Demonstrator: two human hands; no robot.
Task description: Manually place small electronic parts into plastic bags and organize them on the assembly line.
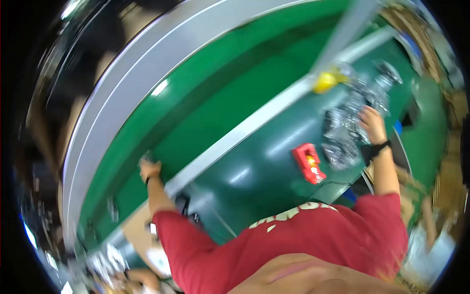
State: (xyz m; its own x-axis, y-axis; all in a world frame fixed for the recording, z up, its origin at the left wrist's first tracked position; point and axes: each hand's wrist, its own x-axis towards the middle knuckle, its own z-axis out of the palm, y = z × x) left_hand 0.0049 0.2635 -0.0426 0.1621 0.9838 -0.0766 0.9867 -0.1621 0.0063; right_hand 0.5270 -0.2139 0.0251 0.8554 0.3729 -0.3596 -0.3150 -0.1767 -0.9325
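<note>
My left hand (149,170) reaches out over the green conveyor belt. Its fingers are closed on a small greyish plastic-wrapped item (147,157), too blurred to name more exactly. On the right side, my right hand (373,123) is at a pile of clear plastic-wrapped packs (350,115) on the dark green worktop (264,142). Its fingers are partly stretched and apart, with nothing plainly gripped; whether they touch the packs I cannot tell. A black band circles the right wrist. Left of the pile lies a red tape dispenser (308,164).
A pale metal rail (240,132) divides worktop from belt, with an upright post (342,36) beyond. Near the post stands a yellow rounded object (325,83). Small items (113,209) lie on the belt at left. Other people's arms (144,279) show at lower left and lower right.
</note>
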